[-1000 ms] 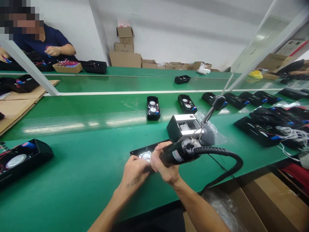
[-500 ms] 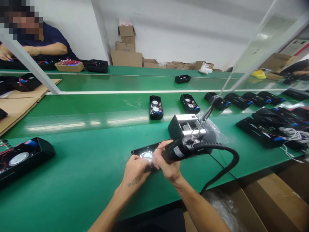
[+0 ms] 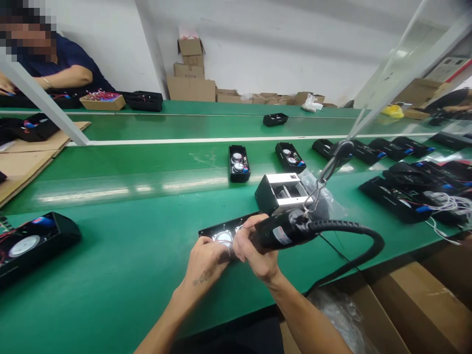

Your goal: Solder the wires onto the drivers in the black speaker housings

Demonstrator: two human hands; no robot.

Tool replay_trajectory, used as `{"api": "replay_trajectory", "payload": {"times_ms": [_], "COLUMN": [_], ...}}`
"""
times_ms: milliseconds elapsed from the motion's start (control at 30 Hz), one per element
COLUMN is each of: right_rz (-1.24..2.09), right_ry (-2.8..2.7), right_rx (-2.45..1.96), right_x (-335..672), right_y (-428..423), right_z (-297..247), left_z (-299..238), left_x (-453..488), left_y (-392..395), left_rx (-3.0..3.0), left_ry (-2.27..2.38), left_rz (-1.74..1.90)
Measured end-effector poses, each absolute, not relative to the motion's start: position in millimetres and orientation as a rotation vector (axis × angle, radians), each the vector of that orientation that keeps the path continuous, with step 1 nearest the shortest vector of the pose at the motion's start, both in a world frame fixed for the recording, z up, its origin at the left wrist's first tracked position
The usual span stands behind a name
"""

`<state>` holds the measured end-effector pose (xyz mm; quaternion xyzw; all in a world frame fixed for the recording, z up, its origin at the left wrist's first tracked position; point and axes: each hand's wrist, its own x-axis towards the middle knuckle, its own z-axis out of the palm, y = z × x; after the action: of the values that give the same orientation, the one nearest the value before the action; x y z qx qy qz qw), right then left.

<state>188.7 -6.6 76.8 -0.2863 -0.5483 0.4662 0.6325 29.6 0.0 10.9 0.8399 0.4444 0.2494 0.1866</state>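
Observation:
My right hand (image 3: 256,250) is wrapped around a black electric screwdriver (image 3: 283,231), held almost level with its thick cable end pointing right. The tool's tip is hidden behind my fingers. Beneath both hands lies a black speaker panel (image 3: 208,230) with a round silver speaker driver (image 3: 223,238) set in it. At the panel's near edge, my left hand (image 3: 206,258) has its thumb and fingers drawn together; what they pinch is hidden. Just behind the screwdriver stands a black box with a white top (image 3: 282,191).
The screwdriver hangs from a metal hook (image 3: 320,184). Open black speaker housings (image 3: 239,164) stand on the green bench, with more piled at right near white cables (image 3: 448,204). Another housing (image 3: 37,241) lies at left. A co-worker (image 3: 73,69) sits across the bench; cardboard boxes (image 3: 191,88) line the wall.
The screwdriver's rear end has shifted right and its hook and cable have swung right with it. Both hands keep nearly the same place on the panel. The view has moved slightly.

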Motion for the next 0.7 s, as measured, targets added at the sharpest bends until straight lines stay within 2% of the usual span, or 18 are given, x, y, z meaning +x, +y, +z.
{"api": "replay_trajectory", "payload": {"times_ms": [133,267,367,500,700], "right_rz": [0.94,0.409,0.084,0.162,0.259], "right_ry": [-1.166,-0.929,-0.801,-0.947,-0.95], "right_rx": [-0.565,-0.593,-0.607,-0.909,-0.81], "right_x": [212.5,265.0,308.4,345.0,342.7], "right_y": [-8.6,16.8,48.7,66.2,32.1], "right_z": [106.7,140.5,143.4,129.0,127.7], "left_z": [2.6,-17.6,-28.6,-32.3,-21.1], "left_x": [28.1,21.6,15.1,9.7,12.8], "left_y": [0.1,2.3,7.2,12.3,9.2], "left_rx": [2.427,2.474,2.484,2.486,2.486], "left_ry": [1.282,1.354,1.354,1.351,1.39], "left_rz": [0.736,0.813,0.828,0.827,0.818]}}
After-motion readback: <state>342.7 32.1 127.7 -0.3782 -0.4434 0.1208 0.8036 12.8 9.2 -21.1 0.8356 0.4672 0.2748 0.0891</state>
